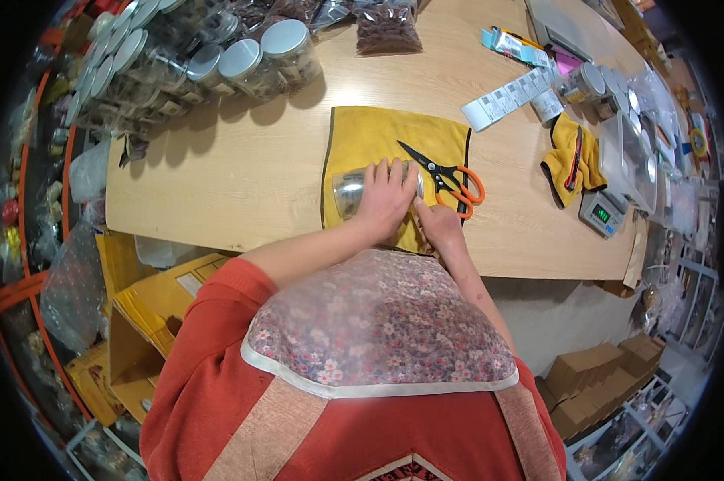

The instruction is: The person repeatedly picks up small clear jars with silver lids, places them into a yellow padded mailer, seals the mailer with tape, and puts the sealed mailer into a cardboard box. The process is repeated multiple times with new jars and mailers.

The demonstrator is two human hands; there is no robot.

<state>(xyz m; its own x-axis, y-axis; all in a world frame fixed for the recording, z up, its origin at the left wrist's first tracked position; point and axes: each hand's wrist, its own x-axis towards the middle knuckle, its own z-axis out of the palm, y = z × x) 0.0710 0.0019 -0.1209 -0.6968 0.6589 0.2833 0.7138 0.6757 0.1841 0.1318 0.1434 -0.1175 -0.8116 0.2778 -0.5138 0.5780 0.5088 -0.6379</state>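
A clear jar (349,187) with a silvery lid (420,184) lies on its side on a yellow cloth (368,133) with dark edging. My left hand (389,195) is spread over the jar from above and grips it. At the lid end, the thumb of my right hand (441,227) meets the rim; its other fingers are curled and partly hidden, so what they hold does not show. Just beyond my hands, scissors (432,168) with black blades and orange handles rest on the cloth, slightly apart.
Many lidded jars (242,63) crowd the far left, beside a bag of dark pieces (388,30). A label strip (506,99) lies at right, near a second yellow cloth (563,144) bearing a utility knife (575,159). A digital scale (602,215) and plastic tub (623,156) stand farther right.
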